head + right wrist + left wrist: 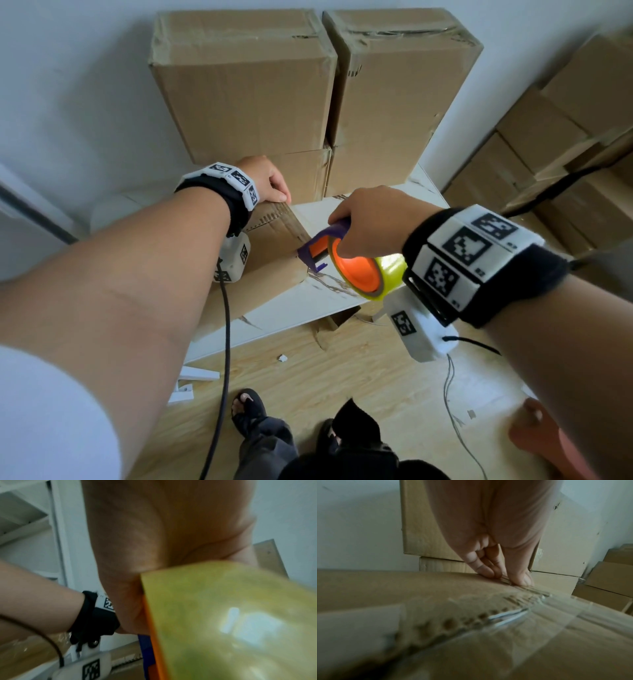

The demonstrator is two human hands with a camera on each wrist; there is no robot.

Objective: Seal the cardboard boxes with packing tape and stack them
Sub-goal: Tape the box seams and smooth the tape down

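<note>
A cardboard box (267,246) lies on a white table (308,308) under my left forearm. A strip of clear tape (296,222) runs across its top toward the far edge. My left hand (265,180) is at that far edge, and its fingertips (488,572) and thumb (522,580) press the tape (573,615) down onto the box (402,588). My right hand (373,219) grips a purple tape dispenser (325,245) with an orange core and a yellowish tape roll (387,274) at the box's near right corner. That roll (231,615) fills the right wrist view below the hand (171,527).
Two tall stacks of sealed boxes (246,85) (400,85) stand against the wall behind the table. More boxes (565,154) are piled at the right. Cardboard scraps and cables lie on the wooden floor near my feet (246,407). Another person's foot (534,431) is at the lower right.
</note>
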